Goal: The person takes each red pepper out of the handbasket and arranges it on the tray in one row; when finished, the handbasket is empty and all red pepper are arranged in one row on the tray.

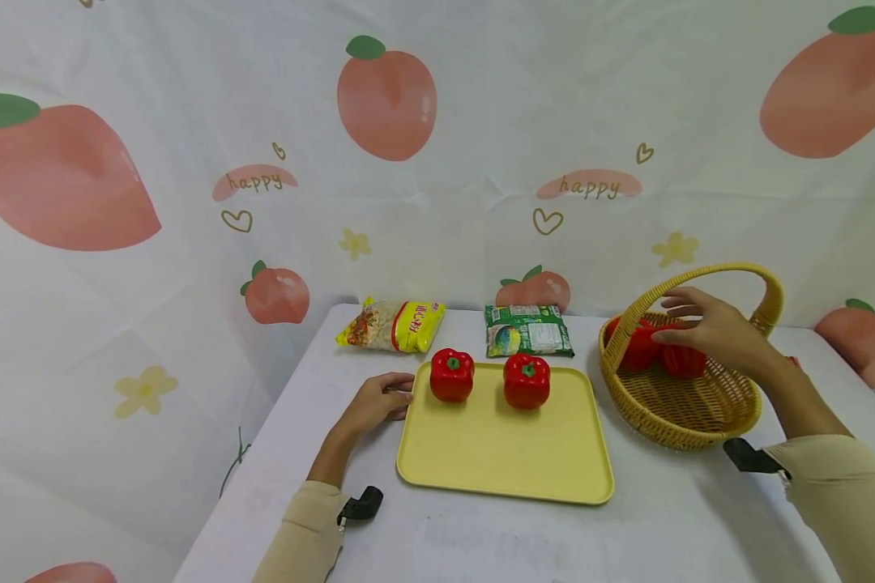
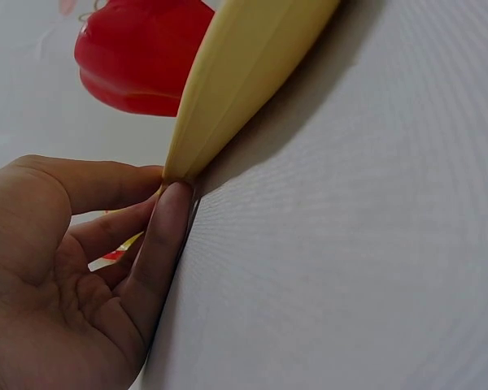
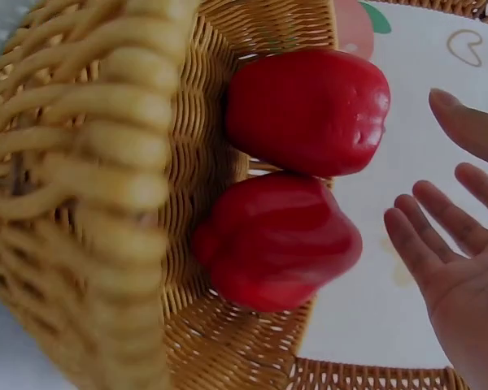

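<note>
My left hand (image 1: 373,402) pinches the left edge of a yellow tray (image 1: 510,461); in the left wrist view, thumb and fingers (image 2: 169,219) meet at its rim. Two red bell peppers, a left one (image 1: 452,376) and a right one (image 1: 527,382), sit along the tray's back part. Over the wicker basket (image 1: 645,417) on the right hovers my right hand (image 1: 722,328), under the handle, its fingers spread and holding nothing. Two more red peppers lie side by side inside, an upper one (image 3: 309,112) and a lower one (image 3: 276,242) in the right wrist view, apart from the hand.
Behind the tray lie a yellow-ended clear food bag (image 1: 394,325) and a green packet (image 1: 528,330). The basket's arched handle (image 1: 700,275) rises over its opening. A fruit-printed cloth (image 1: 452,227) hangs behind the white table (image 1: 437,542).
</note>
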A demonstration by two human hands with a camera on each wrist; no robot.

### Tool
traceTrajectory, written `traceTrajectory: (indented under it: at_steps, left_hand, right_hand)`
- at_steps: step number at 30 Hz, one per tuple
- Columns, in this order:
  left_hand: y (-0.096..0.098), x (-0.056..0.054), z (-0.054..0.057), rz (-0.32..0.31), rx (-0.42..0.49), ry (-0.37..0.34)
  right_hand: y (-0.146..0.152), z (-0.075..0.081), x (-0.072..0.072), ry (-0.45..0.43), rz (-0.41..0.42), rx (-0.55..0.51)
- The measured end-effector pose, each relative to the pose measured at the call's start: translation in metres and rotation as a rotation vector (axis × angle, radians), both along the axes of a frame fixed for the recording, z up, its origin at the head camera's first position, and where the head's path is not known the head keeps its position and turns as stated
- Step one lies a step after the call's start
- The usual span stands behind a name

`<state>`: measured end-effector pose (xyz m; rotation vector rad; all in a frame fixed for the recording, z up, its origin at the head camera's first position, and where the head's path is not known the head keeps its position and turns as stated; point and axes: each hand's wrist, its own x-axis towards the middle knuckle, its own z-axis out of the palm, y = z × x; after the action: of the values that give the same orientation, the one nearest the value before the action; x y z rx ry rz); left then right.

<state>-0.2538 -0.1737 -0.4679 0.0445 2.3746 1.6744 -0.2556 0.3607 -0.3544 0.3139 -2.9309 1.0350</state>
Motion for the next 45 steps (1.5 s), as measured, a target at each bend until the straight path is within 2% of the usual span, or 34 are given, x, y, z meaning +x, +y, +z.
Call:
traceTrajectory:
  at_steps: [7,15,25,37,45]
  left_hand:
    - [0.0,0.0,-0.001,0.002,0.002,-0.004]
    - [-0.001,0.0,-0.001,-0.008,0.0,0.003]
    - [0.0,-0.001,-0.001,0.002,0.003,0.003]
    - [-0.001,0.001,-0.002,0.0,0.002,0.003]
    - [0.0,0.001,0.0,0.009,0.0,0.0]
  right_hand:
    - [-0.005,-0.006,-0.014,-0.07,0.043,-0.031]
    - [-0.01,-0.01,-0.024,-0.135,0.043,-0.062]
    - [-0.009,-0.016,-0.028,-0.112,0.097,-0.044]
    - [-0.011,-0.018,-0.029,-0.088,0.084,0.037]
    - [-0.014,-0.016,-0.029,-0.076,0.139,0.088]
